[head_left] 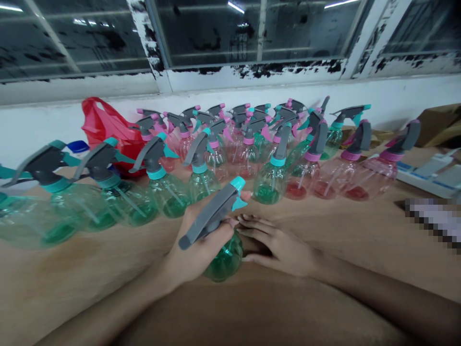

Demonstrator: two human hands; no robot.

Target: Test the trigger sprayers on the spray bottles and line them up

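Note:
A clear green spray bottle [224, 262] with a grey and teal trigger head stands upright on the table, close to me. My left hand [201, 240] is wrapped round its neck, just under the head, and the bottle's collar is hidden by the fingers. To the right of the bottle is my right hand [277, 242], fingers stretched out and a little apart, with the tips near or against the bottle's side; I cannot tell whether they touch. Just beyond the hands stands another green spray bottle [267, 187].
Green spray bottles [133, 202] line the left side, pink ones [298, 180] the right, with several more behind. A red plastic bag [108, 125] lies against the wall at the back left. On the right are a white and blue box [432, 175] and a blurred-out flat object [437, 221].

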